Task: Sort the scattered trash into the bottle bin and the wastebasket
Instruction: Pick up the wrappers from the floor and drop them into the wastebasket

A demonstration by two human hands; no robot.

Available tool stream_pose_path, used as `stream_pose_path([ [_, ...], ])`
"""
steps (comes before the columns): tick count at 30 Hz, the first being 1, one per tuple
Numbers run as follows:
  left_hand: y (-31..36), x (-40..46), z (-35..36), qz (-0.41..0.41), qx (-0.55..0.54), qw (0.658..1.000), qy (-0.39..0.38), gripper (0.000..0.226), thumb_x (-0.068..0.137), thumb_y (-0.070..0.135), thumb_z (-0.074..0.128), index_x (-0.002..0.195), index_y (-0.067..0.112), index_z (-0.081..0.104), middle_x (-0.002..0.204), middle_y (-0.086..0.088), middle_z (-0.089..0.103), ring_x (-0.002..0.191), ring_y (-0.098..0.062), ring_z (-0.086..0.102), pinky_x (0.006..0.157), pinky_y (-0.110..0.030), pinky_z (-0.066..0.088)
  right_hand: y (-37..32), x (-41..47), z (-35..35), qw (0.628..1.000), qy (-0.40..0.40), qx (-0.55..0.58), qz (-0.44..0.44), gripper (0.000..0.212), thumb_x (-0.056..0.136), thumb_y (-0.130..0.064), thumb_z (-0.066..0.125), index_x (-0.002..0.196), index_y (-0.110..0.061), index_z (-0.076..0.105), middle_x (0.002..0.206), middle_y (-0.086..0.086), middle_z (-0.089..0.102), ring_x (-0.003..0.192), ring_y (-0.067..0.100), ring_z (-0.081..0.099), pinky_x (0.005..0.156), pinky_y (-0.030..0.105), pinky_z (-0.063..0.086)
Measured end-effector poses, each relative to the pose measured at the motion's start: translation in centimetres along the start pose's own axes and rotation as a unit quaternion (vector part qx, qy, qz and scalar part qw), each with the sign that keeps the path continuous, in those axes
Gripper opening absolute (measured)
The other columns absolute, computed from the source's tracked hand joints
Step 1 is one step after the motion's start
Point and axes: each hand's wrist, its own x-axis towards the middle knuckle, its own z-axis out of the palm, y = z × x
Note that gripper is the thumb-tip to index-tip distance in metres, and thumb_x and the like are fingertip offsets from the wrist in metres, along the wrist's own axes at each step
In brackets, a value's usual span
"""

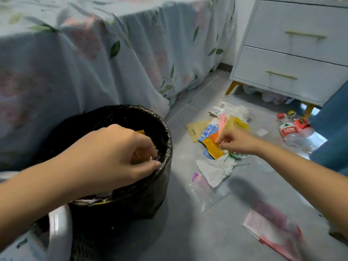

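Black-lined wastebasket [146, 194] rim under left hand [113, 157]; bare floor [188, 232] beside.

Domestic bedroom. A bed [84, 53] fills the upper left of the frame, draped to the floor in a pale floral-and-leaf printed cover. At upper right stands a white two-drawer nightstand [293, 53] with slim brass handles and yellow legs. The floor [188, 223] is grey tile with visible grout lines. A small round wastebasket [131, 200] lined with a black bag sits beside the bed, lower left.
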Motion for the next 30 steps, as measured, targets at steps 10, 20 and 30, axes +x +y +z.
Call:
stream_pose_path([
  [10,2.5,1.7,4.6,0.014,0.095,0.995,-0.016,0.044,0.077,0.056,0.048,0.118,0.038,0.055,0.113,0.018,0.057,0.094,-0.009,0.064,0.053,-0.025,0.052,8.5,0.9,8.1,0.984,-0.020,-0.161,0.070,0.078,0.075,-0.055,0.069,0.142,-0.031,0.036,0.142,0.004,0.038,0.135,0.031,0.028,0.107,0.045,0.036],
  [20,2.2,0.7,6.2,-0.049,0.147,0.984,-0.083,0.049,0.094,0.051,0.033,0.136,0.036,0.014,0.103,0.010,0.059,0.093,-0.015,0.062,0.071,-0.027,0.048,8.5,3.1,12.2,0.986,0.038,-0.154,0.057,0.046,0.085,-0.043,0.063,0.126,-0.026,0.052,0.128,0.006,0.045,0.122,0.028,0.038,0.096,0.036,0.040],
  [30,2.5,0.2,6.7,-0.070,0.207,0.962,-0.165,0.019,0.098,0.044,0.028,0.091,0.027,0.022,0.078,0.003,0.040,0.080,-0.020,0.056,0.068,-0.027,0.044,9.0,2.3,12.0,0.990,0.089,-0.106,0.026,0.016,0.086,-0.014,0.061,0.101,-0.009,0.059,0.102,0.012,0.065,0.096,0.032,0.059,0.071,0.032,0.040],
])
